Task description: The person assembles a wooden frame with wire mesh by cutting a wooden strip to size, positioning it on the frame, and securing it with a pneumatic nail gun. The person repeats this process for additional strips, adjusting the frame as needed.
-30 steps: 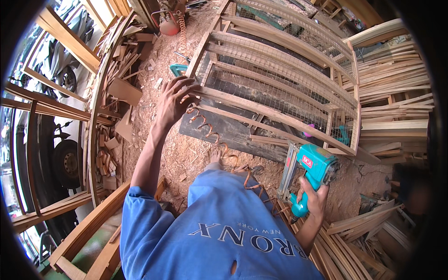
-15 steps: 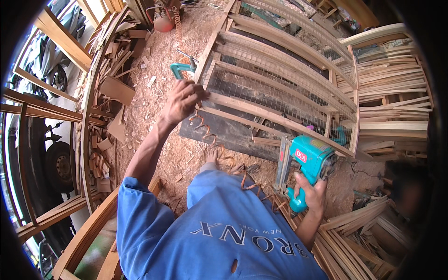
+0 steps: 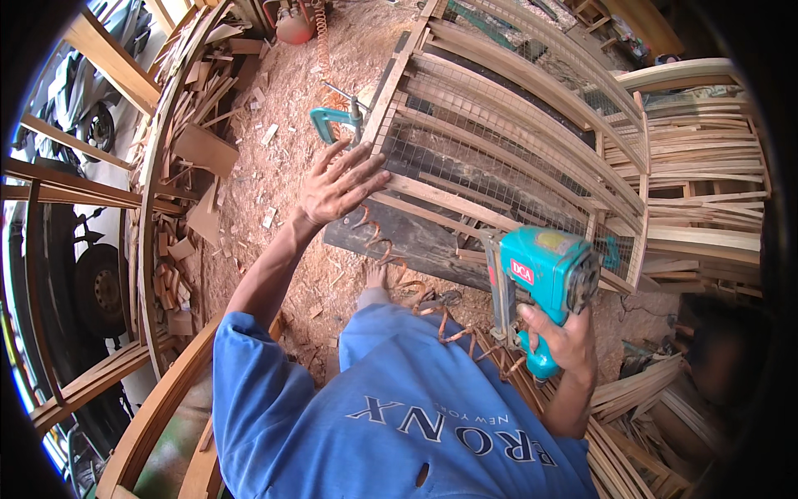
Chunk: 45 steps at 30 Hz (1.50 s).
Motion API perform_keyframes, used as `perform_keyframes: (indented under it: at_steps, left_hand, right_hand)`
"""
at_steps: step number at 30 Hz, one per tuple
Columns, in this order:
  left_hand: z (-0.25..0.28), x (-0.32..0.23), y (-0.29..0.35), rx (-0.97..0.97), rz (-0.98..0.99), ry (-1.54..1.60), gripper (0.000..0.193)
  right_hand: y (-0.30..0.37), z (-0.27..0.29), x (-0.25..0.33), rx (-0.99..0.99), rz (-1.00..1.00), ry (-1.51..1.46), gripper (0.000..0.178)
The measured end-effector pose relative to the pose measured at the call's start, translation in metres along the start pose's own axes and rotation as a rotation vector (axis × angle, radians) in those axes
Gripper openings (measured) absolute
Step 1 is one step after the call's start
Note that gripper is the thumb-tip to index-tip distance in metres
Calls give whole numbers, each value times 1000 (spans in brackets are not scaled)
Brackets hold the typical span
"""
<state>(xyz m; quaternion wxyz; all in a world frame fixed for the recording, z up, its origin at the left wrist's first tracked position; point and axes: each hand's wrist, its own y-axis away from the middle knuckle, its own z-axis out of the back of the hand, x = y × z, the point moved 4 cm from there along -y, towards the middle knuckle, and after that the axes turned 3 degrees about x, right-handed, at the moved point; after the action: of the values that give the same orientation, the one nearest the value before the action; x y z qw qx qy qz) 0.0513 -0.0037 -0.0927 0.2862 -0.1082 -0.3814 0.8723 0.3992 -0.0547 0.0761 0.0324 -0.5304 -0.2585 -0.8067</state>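
My left hand (image 3: 342, 187) lies at the near left corner of a wooden frame (image 3: 461, 209) faced with wire mesh. Its fingers are stretched out and spread, the tips at the frame's edge. In my right hand (image 3: 568, 343) is a teal pneumatic nail gun (image 3: 544, 264), gripped by the handle. The gun is in front of the frame's near rail; whether its nose touches the wood I cannot tell. An orange coiled air hose (image 3: 453, 336) runs by my legs towards the gun. Just beyond my left hand, a teal C-clamp (image 3: 319, 125) sits at the frame's left side.
The frame rests over a dark board (image 3: 416, 249) on a floor strewn with wood shavings (image 3: 249, 187). Stacked wooden strips (image 3: 706, 158) stand to the right, more strips (image 3: 636, 391) at lower right. Offcuts (image 3: 208, 154) pile up at left. A red air compressor (image 3: 293, 27) is at the far end.
My left hand has gone from curled fingers to spread ones at the frame's corner. The nail gun, still in my right hand, has shifted slightly left and up against the frame.
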Motion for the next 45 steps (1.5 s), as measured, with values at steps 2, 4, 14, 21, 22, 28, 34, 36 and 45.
perform_keyframes:
  at_steps: [2,4,14,21,22,28,34,36,45]
  left_hand:
    - [-2,2,4,-8,-35,-34,41]
    - [-2,5,8,8,-55,-36,41]
    - [5,2,20,3,-90,-59,45]
    - [4,2,24,-80,-78,-15,47]
    - [4,1,24,-85,-81,-7,47]
    - [4,-2,23,-125,-99,-2,46]
    - [4,-3,23,-119,-85,28,45]
    - [5,-2,21,-123,-76,50,44]
    - [5,0,16,-110,-65,69,43]
  right_hand:
    - [-16,-6,24,93,-36,80,32]
    - [-30,-13,46,181,-108,248,29]
    - [-84,-63,104,355,-64,511,30]
    - [-111,-82,111,400,-39,622,23]
    - [-113,-82,112,382,-37,648,23]
    - [-120,-92,118,417,-45,622,23]
    - [-118,-93,119,396,-86,664,25]
    - [-118,-91,119,407,-60,625,27]
    - [-105,-72,113,309,8,538,24]
